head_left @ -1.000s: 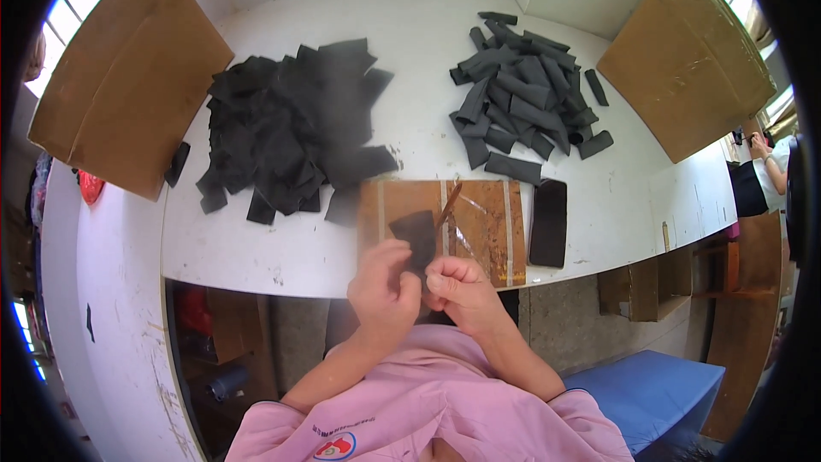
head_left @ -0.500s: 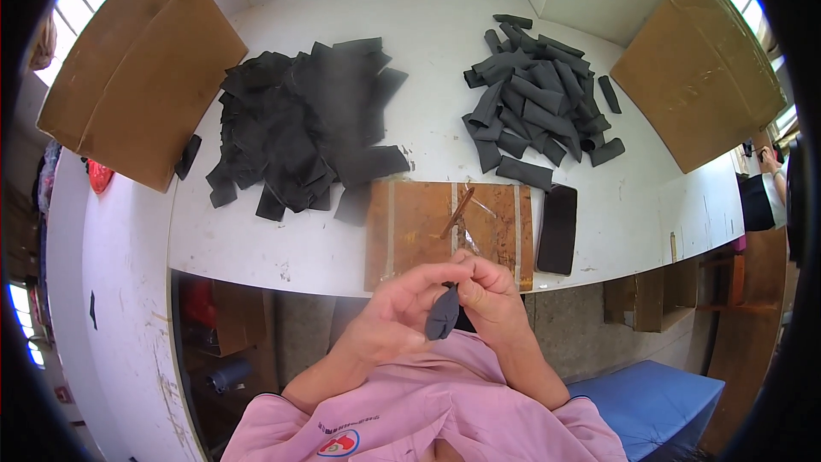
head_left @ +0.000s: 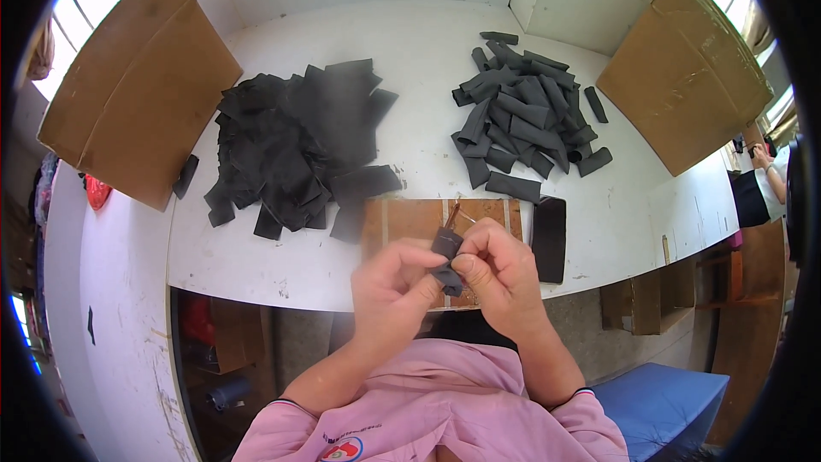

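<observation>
A small dark grey fabric tube (head_left: 447, 244) is held between my two hands at the front edge of the table. My left hand (head_left: 389, 282) pinches it from the left with thumb and fingertips. From the other side my right hand (head_left: 505, 278) grips its lower end, where the cloth is bunched and folded. Behind the tube lies a brown board (head_left: 402, 216) with pale strips, partly covered by my hands. A thin brown stick (head_left: 454, 212) shows just past the tube's far end; whether it goes inside the tube is hidden.
Flat black fabric pieces (head_left: 274, 145) lie heaped at left, and rolled dark tubes (head_left: 530, 111) are piled at right. A black phone (head_left: 548, 239) lies beside the board. Cardboard sheets (head_left: 141, 85) stand at both sides. A blue box-like thing (head_left: 663, 406) is below right.
Both hands have moved forward from near my chest to over the board, carrying the tube. Its end faced me before; now its side shows, with the lower end folded.
</observation>
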The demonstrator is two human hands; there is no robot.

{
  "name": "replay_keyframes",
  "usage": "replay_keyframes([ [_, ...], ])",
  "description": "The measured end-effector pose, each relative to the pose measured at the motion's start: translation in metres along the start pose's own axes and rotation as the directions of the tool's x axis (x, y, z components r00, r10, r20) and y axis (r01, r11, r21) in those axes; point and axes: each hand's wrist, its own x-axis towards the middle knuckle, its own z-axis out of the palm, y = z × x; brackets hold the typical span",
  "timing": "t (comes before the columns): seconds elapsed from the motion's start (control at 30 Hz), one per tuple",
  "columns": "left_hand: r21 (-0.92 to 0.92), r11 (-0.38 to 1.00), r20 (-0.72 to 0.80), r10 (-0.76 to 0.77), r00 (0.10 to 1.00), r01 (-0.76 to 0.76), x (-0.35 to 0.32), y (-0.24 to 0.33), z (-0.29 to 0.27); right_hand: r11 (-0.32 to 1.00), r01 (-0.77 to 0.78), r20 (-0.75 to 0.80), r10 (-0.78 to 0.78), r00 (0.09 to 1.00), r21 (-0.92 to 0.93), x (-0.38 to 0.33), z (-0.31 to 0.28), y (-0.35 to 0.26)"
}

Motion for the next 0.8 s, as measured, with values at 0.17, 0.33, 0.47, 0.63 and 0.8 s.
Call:
replay_keyframes([
  [0.17,-0.656,0.641,0.577,0.084,0.813,0.399,0.033,0.021,0.001,0.945,-0.081,0.143,0.037,0.989,0.315,0.025,-0.014,-0.031],
  [0.33,-0.669,0.525,0.485,-0.229,0.844,0.527,0.054,0.001,-0.021,0.870,-0.310,0.192,0.253,0.948,0.383,0.046,-0.013,0.014],
  [0.47,-0.726,0.354,0.352,-0.545,0.761,0.590,0.045,-0.050,-0.043,0.679,-0.517,0.290,0.429,0.855,0.521,0.024,0.003,0.068],
  [0.63,-0.861,0.007,0.454,-0.442,0.774,0.509,0.051,-0.037,-0.036,0.747,-0.497,0.290,0.405,0.867,0.442,0.042,0.001,0.046],
  [0.8,-0.882,0.075,0.396,-0.413,0.820,0.465,0.048,-0.038,-0.037,0.788,-0.476,0.303,0.379,0.875,0.391,0.042,0.006,0.057],
])
